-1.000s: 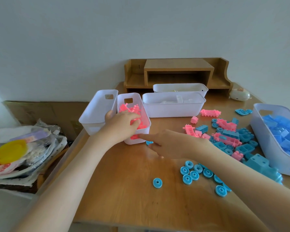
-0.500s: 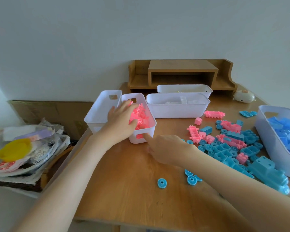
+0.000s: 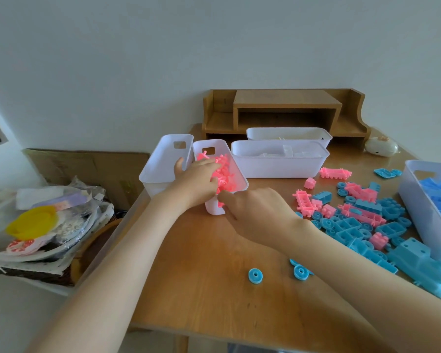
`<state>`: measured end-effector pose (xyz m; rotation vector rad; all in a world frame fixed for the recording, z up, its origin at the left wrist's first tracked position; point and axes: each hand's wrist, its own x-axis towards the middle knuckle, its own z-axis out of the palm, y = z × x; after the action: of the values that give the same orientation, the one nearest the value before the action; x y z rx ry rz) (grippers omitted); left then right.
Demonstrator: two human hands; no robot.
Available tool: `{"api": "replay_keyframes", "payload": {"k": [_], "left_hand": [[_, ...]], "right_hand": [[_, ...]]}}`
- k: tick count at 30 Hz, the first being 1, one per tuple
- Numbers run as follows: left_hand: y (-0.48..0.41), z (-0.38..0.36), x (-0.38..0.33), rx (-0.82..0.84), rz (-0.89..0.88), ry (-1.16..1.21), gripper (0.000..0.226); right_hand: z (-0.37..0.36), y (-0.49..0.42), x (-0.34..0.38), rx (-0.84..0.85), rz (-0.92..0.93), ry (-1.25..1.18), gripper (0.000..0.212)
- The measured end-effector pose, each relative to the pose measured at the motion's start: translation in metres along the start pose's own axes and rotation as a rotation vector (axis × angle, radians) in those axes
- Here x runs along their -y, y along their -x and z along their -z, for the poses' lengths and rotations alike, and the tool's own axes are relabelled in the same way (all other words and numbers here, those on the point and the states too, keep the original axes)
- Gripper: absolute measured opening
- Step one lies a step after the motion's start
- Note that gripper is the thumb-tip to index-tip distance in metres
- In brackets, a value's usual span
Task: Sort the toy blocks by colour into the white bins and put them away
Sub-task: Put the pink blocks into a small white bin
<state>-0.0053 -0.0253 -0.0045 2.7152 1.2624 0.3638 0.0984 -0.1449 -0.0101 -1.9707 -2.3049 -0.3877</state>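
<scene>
Left hand (image 3: pixel 196 179): gripping the pink bin (image 3: pixel 214 208) by its wall.
Right hand (image 3: pixel 255 212): touching its front; grasp unclear.
Pink blocks (image 3: pixel 224 171): lying heaped inside.

The wooden table (image 3: pixel 214 296) bears a pink-filled bin (image 3: pixel 213 208), four other white bins (image 3: pixel 278 170) (one holds blue blocks (image 3: pixel 438 192)), a shelf riser (image 3: pixel 285 99) and scattered blocks (image 3: pixel 362 215).

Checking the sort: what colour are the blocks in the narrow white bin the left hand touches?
Those toy blocks are pink, in head view.
</scene>
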Motion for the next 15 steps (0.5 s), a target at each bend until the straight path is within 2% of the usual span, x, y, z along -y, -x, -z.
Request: {"api": "replay_keyframes", "payload": {"k": [3, 7, 11, 15], "left_hand": [[0.002, -0.005, -0.016, -0.207, -0.038, 0.08, 0.04], [0.01, -0.014, -0.043, -0.362, -0.18, 0.153, 0.034], [0.016, -0.023, -0.073, -0.344, -0.311, 0.193, 0.034], [0.007, -0.04, -0.093, -0.195, -0.413, 0.13, 0.042]], "right_hand": [[0.006, 0.003, -0.013, -0.079, -0.029, -0.083, 0.017], [0.006, 0.011, -0.044, -0.09, -0.223, -0.101, 0.02], [0.005, 0.03, -0.088, 0.023, -0.459, -0.079, 0.015], [0.002, 0.059, -0.122, 0.232, -0.595, -0.092, 0.022]]}}
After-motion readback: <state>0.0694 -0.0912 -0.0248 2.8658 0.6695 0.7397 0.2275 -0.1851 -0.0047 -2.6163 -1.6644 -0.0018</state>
